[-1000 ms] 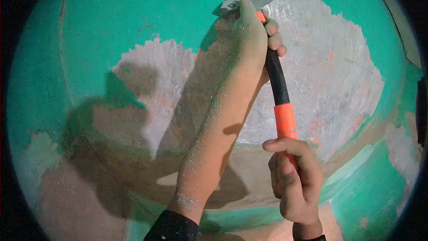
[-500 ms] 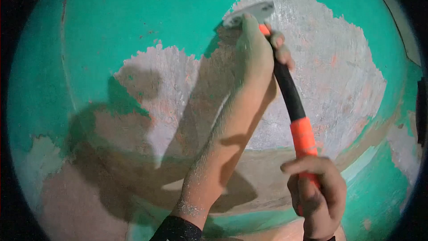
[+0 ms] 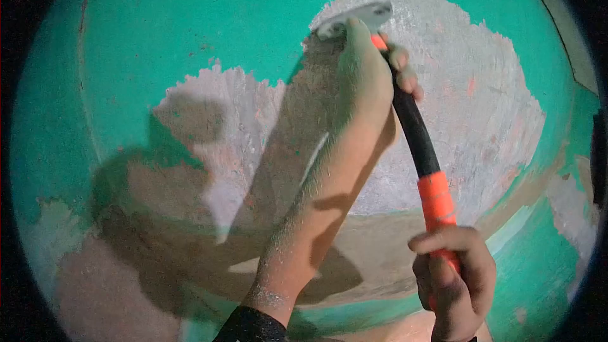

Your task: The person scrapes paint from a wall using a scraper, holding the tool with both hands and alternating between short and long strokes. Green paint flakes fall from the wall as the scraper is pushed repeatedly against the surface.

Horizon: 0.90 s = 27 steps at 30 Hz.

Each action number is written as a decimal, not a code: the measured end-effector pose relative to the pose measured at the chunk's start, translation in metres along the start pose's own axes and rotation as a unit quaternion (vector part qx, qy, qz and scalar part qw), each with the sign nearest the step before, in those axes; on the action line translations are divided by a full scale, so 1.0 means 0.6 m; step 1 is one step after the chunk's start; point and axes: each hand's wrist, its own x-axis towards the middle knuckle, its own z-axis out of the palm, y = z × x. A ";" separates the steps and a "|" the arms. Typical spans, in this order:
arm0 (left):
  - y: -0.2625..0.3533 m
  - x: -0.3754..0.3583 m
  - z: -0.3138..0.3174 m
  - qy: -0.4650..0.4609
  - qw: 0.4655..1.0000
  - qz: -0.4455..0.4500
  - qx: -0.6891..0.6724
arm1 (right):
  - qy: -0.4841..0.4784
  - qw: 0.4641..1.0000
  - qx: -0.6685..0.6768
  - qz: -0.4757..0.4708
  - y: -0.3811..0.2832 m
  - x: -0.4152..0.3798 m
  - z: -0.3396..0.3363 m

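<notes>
My left hand [image 3: 370, 69] is closed around the upper end of a scraper [image 3: 418, 130], its thumb pressed near the grey metal blade [image 3: 354, 19]. The blade lies against the wall at the edge between green paint [image 3: 209, 19] and a bare greyish patch [image 3: 456, 88]. Lower down, my right hand [image 3: 457, 278] wraps round the orange grip at the bottom of the black and orange handle. The handle slants down to the right. Pale dust covers my left forearm.
A brownish band [image 3: 380, 259] crosses the wall below the bare patch. More bare plaster [image 3: 114, 285] shows at the lower left. Shadows of the arms fall on the left part of the wall. A dark object [image 3: 598, 158] is at the right edge.
Both hands and the handle have shifted slightly right in view. The blade now sits a little further left over the paint edge, where slightly more bare surface shows.
</notes>
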 end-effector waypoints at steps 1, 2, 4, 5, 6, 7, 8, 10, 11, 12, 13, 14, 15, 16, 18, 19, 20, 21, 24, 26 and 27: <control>-0.003 0.002 0.001 -0.003 1.000 0.003 -0.003 | -0.002 1.000 -0.002 -0.004 0.003 0.013 0.002; -0.006 0.004 0.002 -0.007 1.000 0.007 -0.005 | -0.005 1.000 -0.004 -0.006 0.005 0.018 0.003; -0.010 0.003 0.003 -0.001 1.000 0.012 0.011 | -0.020 1.000 0.001 0.013 0.004 0.007 -0.013; -0.010 0.002 0.003 0.002 1.000 0.013 0.021 | -0.026 0.999 0.006 0.021 0.004 0.001 -0.016; -0.007 0.009 0.003 -0.003 1.000 0.008 0.010 | 0.003 0.999 0.015 0.044 -0.002 -0.001 -0.012; -0.002 0.020 0.005 -0.009 1.000 0.004 -0.002 | 0.031 0.997 0.023 0.066 -0.012 -0.003 -0.003; -0.002 0.027 0.006 -0.011 1.000 -0.005 -0.015 | 0.060 0.993 0.030 0.093 -0.019 -0.004 0.005; -0.006 0.029 0.009 -0.009 0.999 -0.020 -0.033 | 0.088 0.992 0.027 0.082 -0.023 0.018 0.019; -0.005 0.029 0.012 -0.007 0.999 -0.023 -0.034 | 0.101 0.992 0.026 0.074 -0.025 0.027 0.021; -0.004 0.029 0.015 -0.006 0.999 -0.029 -0.032 | 0.095 0.992 0.017 0.083 -0.028 0.023 0.017; -0.002 0.028 0.016 -0.004 0.999 -0.036 -0.029 | 0.089 0.992 0.025 0.091 -0.028 0.013 0.012; 0.001 0.029 0.018 -0.007 1.000 -0.021 -0.020 | 0.082 0.992 0.032 0.095 -0.027 0.006 0.006; 0.004 0.029 0.020 -0.010 1.000 -0.007 -0.012 | 0.074 0.992 0.039 0.098 -0.027 0.003 0.002; 0.005 0.028 0.022 -0.011 1.000 0.003 -0.003 | 0.076 0.992 0.034 0.090 -0.029 0.008 0.006; 0.006 0.035 0.024 -0.015 1.000 0.008 -0.021 | 0.078 0.994 0.022 0.077 -0.035 0.025 0.015; 0.003 0.032 0.024 -0.013 1.000 0.015 -0.008 | 0.075 0.994 0.020 0.078 -0.034 0.022 0.010; -0.003 0.025 0.024 -0.010 1.000 0.019 0.007 | 0.073 0.994 0.019 0.081 -0.033 0.016 0.003; -0.006 0.018 0.024 -0.011 0.999 0.024 0.021 | 0.072 0.994 0.018 0.081 -0.032 0.012 0.001; 0.005 0.030 0.026 -0.008 1.000 0.020 0.003 | 0.067 0.995 0.013 0.074 -0.035 0.028 0.009; 0.004 0.033 0.029 -0.007 1.000 0.026 -0.002 | 0.067 0.995 0.012 0.074 -0.032 0.029 0.008; 0.004 0.029 0.030 -0.003 1.000 0.023 -0.001 | 0.065 0.995 0.013 0.075 -0.029 0.029 0.007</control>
